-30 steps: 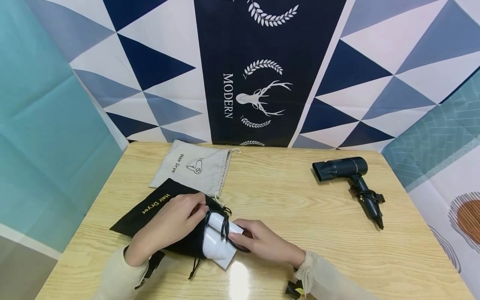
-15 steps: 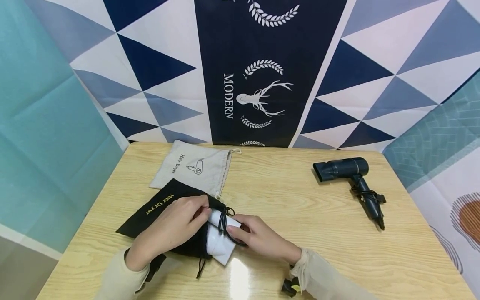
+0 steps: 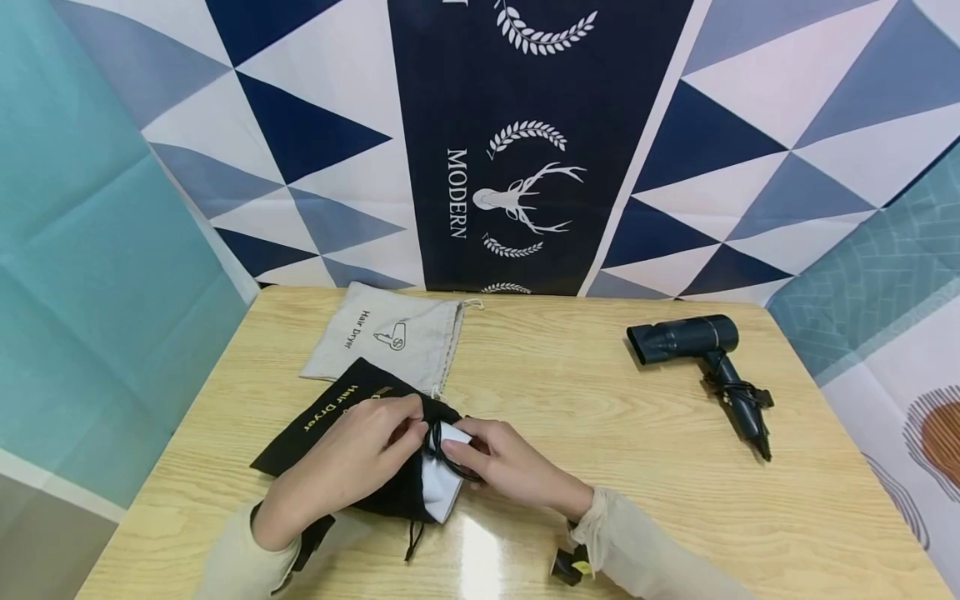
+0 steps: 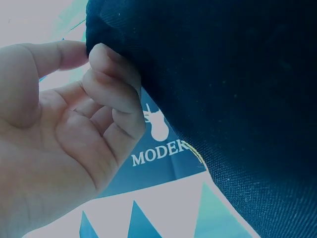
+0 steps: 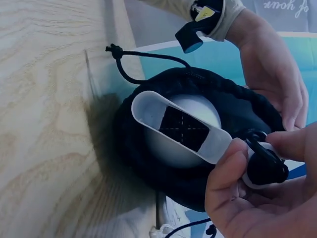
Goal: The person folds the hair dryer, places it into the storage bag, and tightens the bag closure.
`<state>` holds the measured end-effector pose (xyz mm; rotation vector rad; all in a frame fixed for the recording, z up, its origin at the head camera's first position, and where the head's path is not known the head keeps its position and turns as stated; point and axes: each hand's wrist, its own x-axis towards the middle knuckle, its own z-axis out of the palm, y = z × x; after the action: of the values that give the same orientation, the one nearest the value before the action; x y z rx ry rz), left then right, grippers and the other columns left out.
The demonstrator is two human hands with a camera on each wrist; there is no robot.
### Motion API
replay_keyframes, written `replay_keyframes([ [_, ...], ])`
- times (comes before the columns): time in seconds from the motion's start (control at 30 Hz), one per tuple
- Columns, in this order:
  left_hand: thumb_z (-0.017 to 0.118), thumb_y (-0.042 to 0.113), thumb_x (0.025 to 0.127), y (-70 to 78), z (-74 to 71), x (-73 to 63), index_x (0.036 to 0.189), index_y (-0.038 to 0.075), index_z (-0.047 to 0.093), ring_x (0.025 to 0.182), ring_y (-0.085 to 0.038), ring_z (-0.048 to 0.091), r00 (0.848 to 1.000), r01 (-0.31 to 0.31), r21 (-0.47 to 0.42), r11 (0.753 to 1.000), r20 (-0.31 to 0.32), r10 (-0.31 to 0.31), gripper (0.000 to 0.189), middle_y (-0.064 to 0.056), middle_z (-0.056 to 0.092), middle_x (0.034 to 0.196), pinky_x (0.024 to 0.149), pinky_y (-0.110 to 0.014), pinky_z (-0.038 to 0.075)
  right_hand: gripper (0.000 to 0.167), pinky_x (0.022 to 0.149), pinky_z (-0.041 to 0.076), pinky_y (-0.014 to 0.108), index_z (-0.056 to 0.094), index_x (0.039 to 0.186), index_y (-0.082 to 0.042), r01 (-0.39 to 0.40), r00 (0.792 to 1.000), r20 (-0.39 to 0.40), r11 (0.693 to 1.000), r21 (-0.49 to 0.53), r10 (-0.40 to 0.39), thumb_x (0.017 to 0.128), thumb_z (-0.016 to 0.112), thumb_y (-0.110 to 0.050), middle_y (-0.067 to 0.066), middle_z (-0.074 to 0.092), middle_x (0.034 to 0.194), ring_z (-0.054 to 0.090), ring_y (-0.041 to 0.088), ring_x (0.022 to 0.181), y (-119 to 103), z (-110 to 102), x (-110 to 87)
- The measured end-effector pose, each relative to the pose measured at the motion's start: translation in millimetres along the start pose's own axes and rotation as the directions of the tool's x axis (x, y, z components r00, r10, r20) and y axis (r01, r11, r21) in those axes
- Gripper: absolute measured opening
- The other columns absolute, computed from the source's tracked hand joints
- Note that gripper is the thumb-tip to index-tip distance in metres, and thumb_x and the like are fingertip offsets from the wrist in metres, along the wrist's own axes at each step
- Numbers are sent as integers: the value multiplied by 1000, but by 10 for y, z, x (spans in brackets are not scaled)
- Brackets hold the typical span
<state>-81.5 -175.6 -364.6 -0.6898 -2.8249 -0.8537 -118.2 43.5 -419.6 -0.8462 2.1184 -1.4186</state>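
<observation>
My left hand [image 3: 352, 454] pinches the rim of a black drawstring bag [image 3: 303, 442] marked "Hair Dryer". In the left wrist view, thumb and forefinger meet at the edge of the dark cloth [image 4: 223, 84]. A white hair dryer [image 3: 440, 487] lies mostly inside the bag's mouth, the rest of its body hidden by cloth. Its flat nozzle [image 5: 146, 111] faces out of the opening in the right wrist view. My right hand [image 3: 517, 467] grips the end of the folded handle along with its looped black cord [image 5: 267, 166].
Behind the black bag lies a flat grey drawstring bag [image 3: 382, 333] with a hair dryer drawing. A black hair dryer [image 3: 690, 337], its cord wound round the handle, rests at the right on the wooden table [image 3: 570, 375]. Patterned cloth [image 3: 525, 125] hangs along the back.
The white hair dryer has gone deeper into the black bag, less of it showing now. The bag has shifted right, and my right hand has moved left toward its mouth.
</observation>
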Motion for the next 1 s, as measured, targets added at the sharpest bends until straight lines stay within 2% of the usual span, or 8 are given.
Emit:
replay_keyframes([
  [0.13, 59, 16, 97, 30, 15, -7, 75, 26, 49, 59, -4, 45, 1000, -20, -7, 1000, 5, 20, 26, 13, 40, 63, 51, -22, 39, 28, 52, 52, 30, 63, 94, -11, -20, 1000, -16, 1000, 20, 20, 104, 53, -35, -2, 57, 72, 56, 12, 56, 3, 20, 23],
  [0.27, 59, 16, 98, 68, 62, -10, 75, 26, 49, 59, -4, 44, 999, -42, -10, 999, 21, 42, 27, 14, 40, 64, 51, -22, 39, 32, 53, 51, 27, 62, 92, -7, -61, 997, -47, 993, 100, 66, 105, 51, -34, 0, 54, 71, 56, 14, 58, 5, 37, 26],
  [0.4, 58, 15, 97, 109, 132, -17, 74, 25, 46, 57, -3, 41, 996, -80, -21, 997, 45, 80, 28, 14, 38, 64, 50, -20, 36, 29, 53, 48, 26, 57, 89, -1, -80, 992, -78, 976, 204, 97, 106, 49, -23, 2, 53, 67, 54, 17, 57, 2, 33, 21],
  [0.5, 58, 14, 96, 138, 177, -24, 73, 24, 44, 55, -2, 38, 992, -109, -35, 993, 61, 111, 29, 13, 36, 63, 48, -19, 33, 29, 52, 46, 27, 51, 80, -1, -69, 993, -79, 963, 262, 93, 105, 45, -15, 3, 50, 63, 51, 17, 55, 5, 22, 22],
  [0.63, 59, 15, 96, 165, 207, -27, 72, 24, 42, 55, -3, 38, 989, -131, -26, 991, 63, 133, 30, 13, 36, 63, 48, -18, 32, 34, 52, 44, 26, 49, 74, -2, -46, 996, -61, 959, 280, 66, 105, 44, -14, 2, 47, 60, 49, 15, 54, 19, 14, 32],
  [0.9, 58, 18, 99, 221, 269, -46, 73, 25, 43, 57, -4, 40, 983, -132, -56, 990, 119, 138, 31, 12, 38, 65, 50, -19, 34, 29, 53, 43, 22, 57, 83, 0, -43, 998, -25, 948, 315, 53, 105, 45, -14, 2, 54, 63, 50, 12, 55, 92, 92, 45],
  [1.0, 59, 18, 99, 239, 314, -59, 74, 25, 43, 59, -4, 41, 979, -150, -71, 986, 127, 158, 30, 12, 40, 66, 52, -19, 36, 25, 53, 44, 22, 58, 88, 0, -31, 999, -29, 939, 342, 44, 105, 46, -14, 1, 55, 66, 50, 11, 55, 127, 146, 34],
])
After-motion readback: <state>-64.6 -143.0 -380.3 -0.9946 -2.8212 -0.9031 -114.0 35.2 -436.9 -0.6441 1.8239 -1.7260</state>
